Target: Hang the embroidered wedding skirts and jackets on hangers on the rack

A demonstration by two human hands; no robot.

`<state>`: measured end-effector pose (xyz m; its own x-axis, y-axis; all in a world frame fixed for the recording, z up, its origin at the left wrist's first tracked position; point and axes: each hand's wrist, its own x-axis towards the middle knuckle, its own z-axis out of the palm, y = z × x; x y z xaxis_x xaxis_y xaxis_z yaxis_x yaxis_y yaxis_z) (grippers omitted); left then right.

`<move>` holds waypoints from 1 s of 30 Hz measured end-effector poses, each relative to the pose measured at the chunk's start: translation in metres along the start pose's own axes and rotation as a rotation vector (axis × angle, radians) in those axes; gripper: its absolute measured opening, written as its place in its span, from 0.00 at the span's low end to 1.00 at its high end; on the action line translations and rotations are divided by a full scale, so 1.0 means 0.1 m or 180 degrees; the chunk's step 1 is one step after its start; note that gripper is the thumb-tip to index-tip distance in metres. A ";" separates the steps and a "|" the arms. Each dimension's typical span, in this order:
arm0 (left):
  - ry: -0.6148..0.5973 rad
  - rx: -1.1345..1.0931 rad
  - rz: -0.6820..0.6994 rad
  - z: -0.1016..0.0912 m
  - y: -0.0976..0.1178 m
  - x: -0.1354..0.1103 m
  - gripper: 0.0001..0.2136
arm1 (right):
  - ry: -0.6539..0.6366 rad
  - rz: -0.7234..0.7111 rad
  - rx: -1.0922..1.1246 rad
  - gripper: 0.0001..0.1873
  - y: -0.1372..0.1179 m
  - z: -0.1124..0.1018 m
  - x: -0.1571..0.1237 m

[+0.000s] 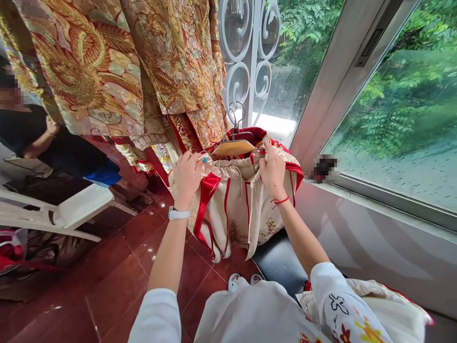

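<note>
A cream skirt (235, 200) with red trim and gold embroidery hangs from a wooden hanger (233, 147) with a metal hook. My left hand (187, 174), with a white watch at the wrist, pinches the gathered waistband at its left end. My right hand (273, 169), a red string round the wrist, grips the waistband at the right end of the hanger. Both hands are closed on the cloth. The hanger's hook rises toward the white iron scrollwork (250, 57).
Gold and red embroidered robes (107, 66) hang at upper left. Another person in black sits at far left beside a white plastic chair (71, 209). A window (400, 109) and sill run along the right. A black stool (282, 259) stands below the skirt on the red tile floor.
</note>
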<state>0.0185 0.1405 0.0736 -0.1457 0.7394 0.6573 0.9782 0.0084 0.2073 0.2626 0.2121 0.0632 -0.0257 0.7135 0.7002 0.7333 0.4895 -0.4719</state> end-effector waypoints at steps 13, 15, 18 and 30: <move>0.0038 -0.0294 -0.0130 0.25 0.11 -0.09 0.17 | -0.0517 -0.0096 0.0858 0.22 0.34 -0.46 0.06; 0.0110 -0.0275 -0.0188 0.29 0.08 -0.11 0.18 | -0.0489 -0.0008 0.0906 0.22 0.69 -0.58 -0.15; 0.0187 -0.0299 -0.0230 0.28 0.10 -0.14 0.18 | 0.0001 0.0226 0.0544 0.23 1.33 -0.72 -0.33; -0.0605 -0.0129 0.1997 0.33 1.43 0.69 0.15 | -0.1061 0.0945 0.2082 0.21 1.88 -0.57 0.06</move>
<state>0.1529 0.2151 0.1245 0.4831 0.7019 0.5235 0.8621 -0.4858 -0.1441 0.4391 0.2799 0.0090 -0.1695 0.9224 0.3471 0.1957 0.3767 -0.9054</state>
